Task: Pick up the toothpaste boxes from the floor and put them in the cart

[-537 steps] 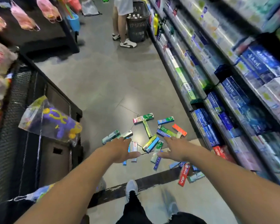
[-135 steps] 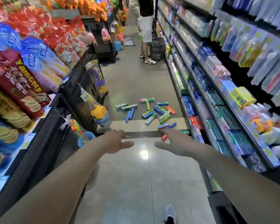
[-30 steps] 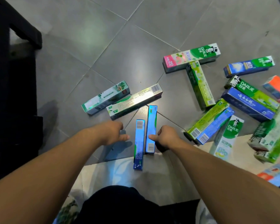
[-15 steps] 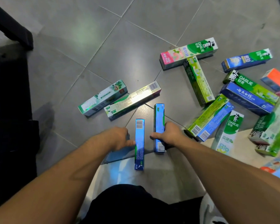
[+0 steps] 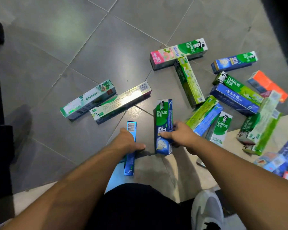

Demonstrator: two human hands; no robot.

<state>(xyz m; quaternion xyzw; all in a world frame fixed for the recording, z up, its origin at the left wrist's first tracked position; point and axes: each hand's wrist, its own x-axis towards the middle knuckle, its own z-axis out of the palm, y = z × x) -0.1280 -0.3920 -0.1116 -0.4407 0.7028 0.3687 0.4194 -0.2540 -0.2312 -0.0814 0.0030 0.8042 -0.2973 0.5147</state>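
currently right hand (image 5: 178, 135) grip is wrapped round a green-blue darlie box (image 5: 163, 120), turned up on its edge. left hand (image 5: 126, 141) grip is curled over a slim blue box (image 5: 131, 130) on the floor (image 5: 73, 47). other toothpaste boxes (image 5: 236, 97) lie scattered at right.

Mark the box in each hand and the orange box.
Green-and-blue Darlie box (image 5: 163, 113), head view: upper front face.
Blue barcode box (image 5: 131, 126), head view: barcode end.
Orange box (image 5: 267, 84), head view: top face.
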